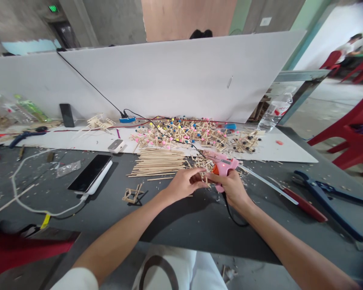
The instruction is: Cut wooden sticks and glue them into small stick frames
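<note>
In my right hand (236, 191) is a pink hot glue gun (225, 166), its nozzle turned to the left and a long clear glue stick (269, 185) jutting out of its back. My left hand (186, 184) is closed in a pinch beside the gun, its fingertips almost meeting my right fingers. What sits in that pinch is too small to make out against the short cut wooden pieces (203, 162) behind. A bundle of thin wooden sticks (157, 162) lies just beyond my left hand. Left of my forearm stands a small wooden stick frame (133, 195).
Many stick models with coloured balls (181, 131) are heaped along the white board. Blue pliers (329, 205) and a red-handled knife (305, 204) lie at right. A phone on a white power bank (92, 175) is at left. A water bottle (276, 109) stands far right.
</note>
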Action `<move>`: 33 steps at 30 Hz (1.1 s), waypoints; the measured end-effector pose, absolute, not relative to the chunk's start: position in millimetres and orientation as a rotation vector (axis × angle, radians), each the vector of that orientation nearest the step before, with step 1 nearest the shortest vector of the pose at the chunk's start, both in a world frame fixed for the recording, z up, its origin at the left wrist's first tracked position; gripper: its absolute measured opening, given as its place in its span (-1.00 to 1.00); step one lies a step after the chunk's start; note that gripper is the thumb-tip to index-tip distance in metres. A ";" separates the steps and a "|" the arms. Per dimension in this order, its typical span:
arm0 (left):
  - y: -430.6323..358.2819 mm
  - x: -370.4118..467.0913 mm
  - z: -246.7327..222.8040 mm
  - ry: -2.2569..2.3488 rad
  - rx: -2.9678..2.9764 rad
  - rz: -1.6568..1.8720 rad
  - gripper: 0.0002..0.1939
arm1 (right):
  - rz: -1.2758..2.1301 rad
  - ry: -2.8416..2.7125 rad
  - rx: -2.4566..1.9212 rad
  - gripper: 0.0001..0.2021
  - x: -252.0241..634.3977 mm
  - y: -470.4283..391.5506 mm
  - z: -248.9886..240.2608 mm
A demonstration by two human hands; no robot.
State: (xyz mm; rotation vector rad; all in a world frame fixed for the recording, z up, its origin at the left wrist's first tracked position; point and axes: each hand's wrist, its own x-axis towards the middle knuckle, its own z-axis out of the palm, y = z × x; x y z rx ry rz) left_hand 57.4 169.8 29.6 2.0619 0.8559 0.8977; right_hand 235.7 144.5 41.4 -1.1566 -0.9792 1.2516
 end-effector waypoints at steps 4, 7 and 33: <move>168.2 56.8 33.2 0.893 2.058 0.921 -0.44 | 1.265 -0.975 -1.141 -0.72 235.1 143.2 44.0; 168.4 54.8 38.5 0.939 2.069 0.902 -0.44 | 1.272 -0.946 -1.129 -0.71 236.2 143.5 45.9; 190.8 1.9 70.6 1.261 2.350 0.108 -0.63 | 1.149 -1.061 -1.544 -0.67 267.6 160.3 41.0</move>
